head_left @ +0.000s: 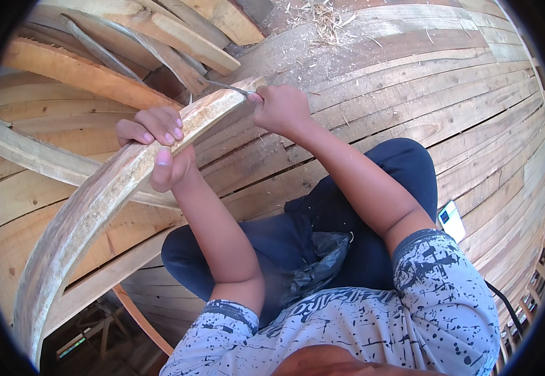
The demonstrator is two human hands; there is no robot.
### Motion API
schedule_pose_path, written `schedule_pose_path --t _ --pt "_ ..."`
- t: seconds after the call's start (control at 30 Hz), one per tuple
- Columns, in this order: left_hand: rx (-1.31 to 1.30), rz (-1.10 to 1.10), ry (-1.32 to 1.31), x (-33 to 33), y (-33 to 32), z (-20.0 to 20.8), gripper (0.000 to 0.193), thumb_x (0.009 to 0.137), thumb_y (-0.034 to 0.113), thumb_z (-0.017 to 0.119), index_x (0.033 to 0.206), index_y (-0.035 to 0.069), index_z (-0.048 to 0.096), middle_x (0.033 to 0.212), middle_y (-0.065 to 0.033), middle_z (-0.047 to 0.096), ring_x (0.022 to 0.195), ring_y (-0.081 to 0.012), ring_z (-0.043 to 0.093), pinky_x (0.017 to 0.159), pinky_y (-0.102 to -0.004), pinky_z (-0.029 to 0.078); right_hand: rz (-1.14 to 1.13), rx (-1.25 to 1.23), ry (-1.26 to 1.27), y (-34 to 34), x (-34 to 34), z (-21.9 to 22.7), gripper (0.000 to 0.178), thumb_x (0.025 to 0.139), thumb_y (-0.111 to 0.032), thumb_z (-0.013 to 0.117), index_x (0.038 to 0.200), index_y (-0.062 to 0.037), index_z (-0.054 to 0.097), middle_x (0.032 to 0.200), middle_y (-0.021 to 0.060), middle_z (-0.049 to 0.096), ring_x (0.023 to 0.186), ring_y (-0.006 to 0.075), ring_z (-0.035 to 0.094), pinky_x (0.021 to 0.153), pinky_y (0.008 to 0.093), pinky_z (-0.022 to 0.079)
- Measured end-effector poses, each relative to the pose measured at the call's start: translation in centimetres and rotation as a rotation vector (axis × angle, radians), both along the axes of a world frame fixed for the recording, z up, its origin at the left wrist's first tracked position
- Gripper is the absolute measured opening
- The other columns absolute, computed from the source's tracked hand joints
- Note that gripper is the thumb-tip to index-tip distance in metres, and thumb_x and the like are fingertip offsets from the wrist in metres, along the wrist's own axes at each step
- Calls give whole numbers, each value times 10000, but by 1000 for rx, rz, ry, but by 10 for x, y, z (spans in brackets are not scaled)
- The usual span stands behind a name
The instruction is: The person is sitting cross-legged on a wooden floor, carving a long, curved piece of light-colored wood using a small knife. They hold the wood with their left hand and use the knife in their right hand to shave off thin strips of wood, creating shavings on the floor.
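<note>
A long curved piece of wood [113,182] sweeps up from the lower left to the middle of the view, its upper face pale and rough. My left hand [155,125] is wrapped round it toward its far end, fingers over the top and thumb on the near side. In my right hand [282,109], just beyond that end, is a thin metal blade [232,88]. The fist hides its handle, so its exact kind is unclear. The blade crosses the wood close to the tip and points left.
Rough boards and beams [178,37] are piled at the far left. Wood shavings [322,28] litter the plank floor [373,81]. A phone [451,220] lies by my right knee, and a dark plastic bag [322,260] on my lap. A dark opening [97,341] drops away at lower left.
</note>
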State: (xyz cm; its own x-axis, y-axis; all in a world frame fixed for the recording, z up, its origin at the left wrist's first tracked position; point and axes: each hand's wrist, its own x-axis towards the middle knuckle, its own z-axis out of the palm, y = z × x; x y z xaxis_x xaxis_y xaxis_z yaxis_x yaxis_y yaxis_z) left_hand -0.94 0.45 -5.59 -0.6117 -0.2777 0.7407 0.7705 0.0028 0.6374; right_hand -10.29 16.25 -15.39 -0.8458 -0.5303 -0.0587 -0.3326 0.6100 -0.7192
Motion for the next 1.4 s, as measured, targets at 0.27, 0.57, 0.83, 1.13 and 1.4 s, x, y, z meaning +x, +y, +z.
schedule_pose_path --t 0.27,0.57,0.83,1.13,1.4 --pt "25 9 3 -4 13 1 312 678 82 635 911 105 429 727 -50 509 642 -158 503 675 -314 429 -35 66 138 0 -6 1 257 891 -309 607 821 -90 723 709 170 680 705 378 681 637 481 522" --pt "-40 -30 -44 -2 13 7 287 719 130 679 893 119 451 728 -24 504 660 -143 498 690 -308 403 42 -19 128 8 -2 19 302 920 -293 584 803 -33 683 683 201 650 682 413 649 645 517 508" --pt "-36 -105 7 -6 12 2 324 700 66 653 940 105 439 755 -47 530 664 -151 497 663 -302 408 87 -82 -66 3 10 25 396 995 -320 471 843 -8 661 758 262 646 774 464 638 702 553 489" --pt "-12 -69 6 -5 11 1 323 683 96 649 917 104 426 738 -42 508 653 -148 493 668 -309 414 53 -48 -41 2 2 -1 405 1001 -332 452 873 -23 682 784 249 670 793 441 661 726 551 504" --pt "-10 -68 -3 -8 15 4 320 689 93 660 920 102 438 731 -40 520 644 -151 510 667 -304 420 -11 -48 -106 0 7 -3 441 1013 -337 427 893 10 671 775 266 666 768 465 654 731 548 516"
